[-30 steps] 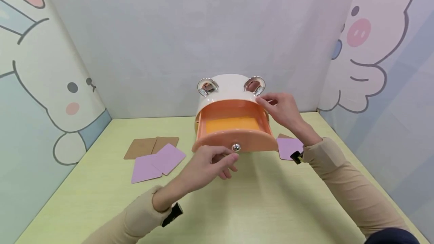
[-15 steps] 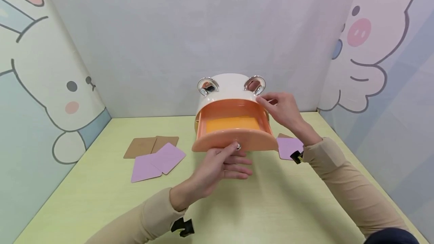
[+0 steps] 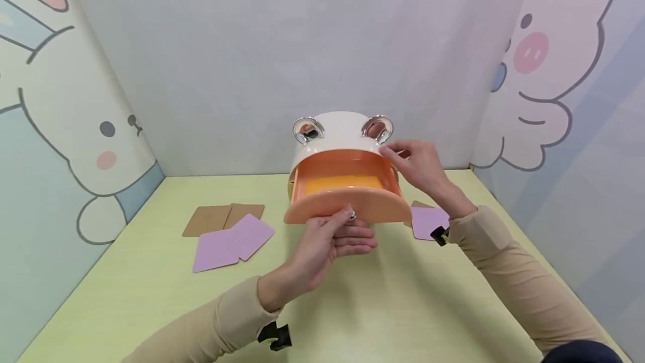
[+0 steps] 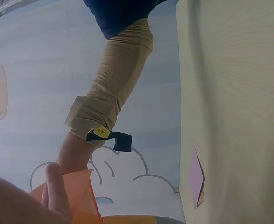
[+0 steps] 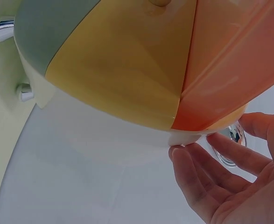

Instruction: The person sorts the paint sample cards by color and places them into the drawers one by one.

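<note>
A white frog-like storage box (image 3: 342, 128) with shiny ring ears stands near the back wall, its orange drawer (image 3: 322, 206) pulled out. A flat orange-yellow piece (image 3: 345, 183) lies in the drawer. My left hand (image 3: 319, 245) is at the drawer front, its thumb on the small silver knob (image 3: 353, 215) and its other fingers stretched out below. With bent fingers, my right hand (image 3: 420, 164) holds the box's upper right rim beside the ear. In the right wrist view, my right hand (image 5: 230, 177) touches the white shell near the drawer opening.
Two purple cards (image 3: 216, 250) and two brown cards (image 3: 206, 220) lie on the table (image 3: 166, 307) to the left. Another purple card (image 3: 428, 222) lies by my right wrist, partly over a brown one. Printed walls enclose the table.
My left hand has moved right and turned, bringing its thumb onto the knob and spreading its fingers below. The drawer front has shifted slightly inward. My right hand keeps its place.
</note>
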A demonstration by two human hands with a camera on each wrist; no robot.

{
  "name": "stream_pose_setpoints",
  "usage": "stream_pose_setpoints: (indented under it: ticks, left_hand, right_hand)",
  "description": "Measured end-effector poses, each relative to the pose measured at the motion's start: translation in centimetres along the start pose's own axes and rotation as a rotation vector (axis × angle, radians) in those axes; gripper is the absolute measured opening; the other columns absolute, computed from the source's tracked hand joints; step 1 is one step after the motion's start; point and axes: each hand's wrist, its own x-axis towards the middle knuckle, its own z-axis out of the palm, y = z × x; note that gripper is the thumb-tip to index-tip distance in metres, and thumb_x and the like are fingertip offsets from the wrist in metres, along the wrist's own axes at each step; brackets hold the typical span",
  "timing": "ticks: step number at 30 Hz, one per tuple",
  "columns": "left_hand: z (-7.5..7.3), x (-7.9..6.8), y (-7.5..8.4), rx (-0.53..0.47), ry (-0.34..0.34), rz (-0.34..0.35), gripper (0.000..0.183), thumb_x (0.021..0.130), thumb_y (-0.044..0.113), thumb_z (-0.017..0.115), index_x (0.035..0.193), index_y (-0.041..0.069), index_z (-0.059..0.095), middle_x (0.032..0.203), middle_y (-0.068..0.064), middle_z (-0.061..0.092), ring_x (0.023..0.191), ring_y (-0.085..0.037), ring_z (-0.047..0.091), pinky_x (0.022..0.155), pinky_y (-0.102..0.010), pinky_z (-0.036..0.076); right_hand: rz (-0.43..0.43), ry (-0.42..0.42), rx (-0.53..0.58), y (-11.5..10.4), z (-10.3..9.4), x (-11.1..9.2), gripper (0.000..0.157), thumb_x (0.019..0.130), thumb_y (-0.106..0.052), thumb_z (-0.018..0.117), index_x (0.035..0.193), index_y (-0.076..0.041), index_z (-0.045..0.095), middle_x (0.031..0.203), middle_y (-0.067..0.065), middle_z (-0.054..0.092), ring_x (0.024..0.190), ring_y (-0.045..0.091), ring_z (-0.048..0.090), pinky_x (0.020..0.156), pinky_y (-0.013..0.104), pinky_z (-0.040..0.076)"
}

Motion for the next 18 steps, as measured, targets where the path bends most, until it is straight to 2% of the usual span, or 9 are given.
stream_pose_setpoints:
  ticks: [6,18]
  left_hand:
    - [0.11,0.11,0.09,0.0,0.027,0.017,0.038,0.099,0.026,0.054,0.108,-0.011,0.056,0.086,-0.007,0.075,0.082,-0.021,0.074,0.084,-0.041,0.059]
    - [-0.35,0.59,-0.25,0.013,0.027,0.049,0.037,0.099,0.025,0.053,0.107,-0.011,0.055,0.087,-0.007,0.075,0.084,-0.021,0.074,0.086,-0.042,0.058]
  right_hand:
    - [0.01,-0.011,0.009,-0.08,-0.06,-0.07,0.036,0.095,-0.037,0.06,0.107,-0.005,0.073,0.098,0.014,0.073,0.085,0.027,0.065,0.072,0.031,0.054]
    - [-0.01,0.012,0.012,0.08,0.13,-0.14,0.035,0.095,-0.036,0.06,0.106,-0.006,0.073,0.097,0.013,0.073,0.085,0.027,0.065,0.073,0.033,0.053]
